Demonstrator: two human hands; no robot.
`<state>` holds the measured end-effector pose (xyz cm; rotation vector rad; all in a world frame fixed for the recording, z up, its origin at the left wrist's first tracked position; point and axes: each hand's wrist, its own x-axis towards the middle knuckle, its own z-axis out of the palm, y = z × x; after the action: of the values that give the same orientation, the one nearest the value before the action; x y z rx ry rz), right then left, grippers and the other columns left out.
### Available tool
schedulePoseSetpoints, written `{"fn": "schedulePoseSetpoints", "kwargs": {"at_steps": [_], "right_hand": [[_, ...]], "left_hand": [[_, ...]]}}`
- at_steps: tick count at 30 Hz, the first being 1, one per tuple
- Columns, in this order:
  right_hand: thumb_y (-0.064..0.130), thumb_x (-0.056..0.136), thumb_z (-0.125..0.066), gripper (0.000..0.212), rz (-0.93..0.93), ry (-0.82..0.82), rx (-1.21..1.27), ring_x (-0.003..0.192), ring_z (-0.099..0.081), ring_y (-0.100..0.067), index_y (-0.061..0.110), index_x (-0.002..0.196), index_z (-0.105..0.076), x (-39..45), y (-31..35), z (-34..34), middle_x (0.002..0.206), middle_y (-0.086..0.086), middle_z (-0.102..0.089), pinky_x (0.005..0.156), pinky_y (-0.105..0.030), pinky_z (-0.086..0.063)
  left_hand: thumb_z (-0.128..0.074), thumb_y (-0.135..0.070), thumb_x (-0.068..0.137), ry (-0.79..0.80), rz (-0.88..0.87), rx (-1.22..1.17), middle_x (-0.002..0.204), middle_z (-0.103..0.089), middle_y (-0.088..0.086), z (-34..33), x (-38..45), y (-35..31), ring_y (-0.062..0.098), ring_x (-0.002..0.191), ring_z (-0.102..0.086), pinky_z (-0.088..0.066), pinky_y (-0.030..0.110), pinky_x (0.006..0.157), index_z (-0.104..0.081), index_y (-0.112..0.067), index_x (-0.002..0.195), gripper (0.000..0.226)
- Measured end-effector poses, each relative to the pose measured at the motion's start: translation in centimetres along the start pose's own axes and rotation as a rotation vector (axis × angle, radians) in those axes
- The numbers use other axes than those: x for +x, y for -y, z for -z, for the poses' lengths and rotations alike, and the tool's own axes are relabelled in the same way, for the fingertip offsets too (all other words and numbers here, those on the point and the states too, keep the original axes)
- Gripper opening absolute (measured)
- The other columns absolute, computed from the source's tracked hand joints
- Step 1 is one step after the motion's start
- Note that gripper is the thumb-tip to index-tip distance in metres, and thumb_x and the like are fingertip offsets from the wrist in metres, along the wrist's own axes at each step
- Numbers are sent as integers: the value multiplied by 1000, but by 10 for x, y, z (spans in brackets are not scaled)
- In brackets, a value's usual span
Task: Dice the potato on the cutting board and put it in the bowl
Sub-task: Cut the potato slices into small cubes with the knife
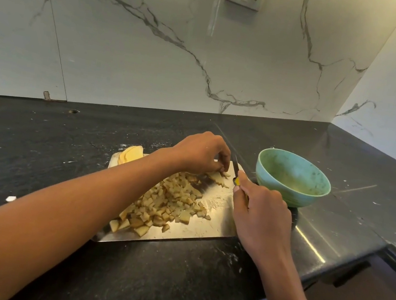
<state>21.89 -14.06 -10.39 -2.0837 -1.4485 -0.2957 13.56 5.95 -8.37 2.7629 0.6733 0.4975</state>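
The left hand [201,154] pinched the last uncut potato piece [217,177] at the far right of the shiny steel cutting board [209,229], while the right hand [262,215] gripped a yellow-handled knife [235,166] just beside those fingertips. Pale diced potato cubes [163,203] lay heaped mid-board, and the green bowl [292,178] on the dark tabletop [41,144] looked empty. With so small a piece, I feared the blade might nick a finger.

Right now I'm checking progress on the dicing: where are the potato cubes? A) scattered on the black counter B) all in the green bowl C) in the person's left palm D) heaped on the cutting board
D: the diced potato lies in a heap on the cutting board, while the green bowl beside it shows no pieces inside.
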Motion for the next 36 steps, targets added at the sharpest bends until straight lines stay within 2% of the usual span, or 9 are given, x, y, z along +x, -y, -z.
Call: {"fn": "schedulePoseSetpoints", "kwargs": {"at_steps": [7, 14, 18, 23, 25, 27, 30, 33, 36], "right_hand": [[32, 106, -47, 42, -2, 9, 5, 83, -67, -23, 30, 147, -55, 0, 1, 2, 94, 4, -76, 67, -38, -47], [32, 106, -48, 41, -7, 4, 8, 79, -67, -20, 29, 147, -55, -1, 3, 3, 91, 4, -76, 68, -40, -53], [32, 106, -47, 41, -7, 1, 7, 78, -66, -20, 29, 147, -54, -1, 2, 2, 91, 3, -76, 66, -37, -49], [31, 106, -49, 40, -6, -10, 9, 77, -66, -16, 28, 146, -56, -1, 1, 2, 95, 4, -77, 63, -32, -41], [31, 107, -48, 40, -4, -8, 4, 78, -66, -17, 28, 146, -56, 0, 1, 1, 96, 4, -77, 63, -32, -39], [31, 106, -48, 40, -5, -6, 3, 82, -67, -20, 29, 146, -56, 0, 0, 2, 97, 3, -77, 63, -33, -38], [32, 106, -48, 40, -13, -2, 6, 83, -67, -21, 30, 146, -56, 0, 0, 2, 97, 3, -77, 63, -33, -36], [32, 106, -48, 41, -9, -1, 5, 79, -66, -19, 29, 146, -56, 0, 0, 2, 95, 3, -77, 63, -32, -37], [32, 106, -49, 41, -14, 4, 9, 83, -68, -20, 29, 146, -56, 0, 0, 2, 97, 3, -77, 64, -32, -38]], "left_hand": [[-76, -33, 93, 17, -51, 34, 109, -75, -22, 11, -8, 11, 2, 98, -67, -62, 41, 81, -81, -44, 99, 14], [-66, -23, 97, 37, -160, 153, 121, -72, -28, 20, -19, 4, -1, 112, -61, -54, 34, 97, -81, -39, 113, 27], [-60, -19, 98, 73, -190, 216, 128, -68, -28, 17, -20, 4, 2, 118, -57, -50, 29, 94, -76, -42, 124, 38], [-62, -22, 99, 75, -188, 193, 128, -68, -28, 16, -21, 4, 2, 120, -57, -42, 23, 90, -76, -43, 124, 36], [-62, -20, 98, 85, -180, 191, 130, -68, -27, 18, -22, 5, 3, 122, -57, -47, 26, 94, -75, -43, 125, 38], [-60, -12, 93, 106, -159, 181, 134, -66, -27, 19, -23, 8, 5, 125, -56, -52, 36, 100, -72, -45, 129, 50], [-61, -8, 89, 182, -118, 138, 142, -61, -23, 21, -23, 13, 9, 132, -49, -47, 38, 106, -64, -49, 138, 64], [-64, -10, 92, 248, -148, 123, 147, -56, -24, 23, -21, 13, 8, 134, -45, -40, 38, 111, -64, -49, 138, 60], [-67, -15, 96, 227, -158, 140, 143, -55, -21, 20, -20, 14, 6, 130, -46, -45, 37, 107, -65, -48, 136, 52]]}}
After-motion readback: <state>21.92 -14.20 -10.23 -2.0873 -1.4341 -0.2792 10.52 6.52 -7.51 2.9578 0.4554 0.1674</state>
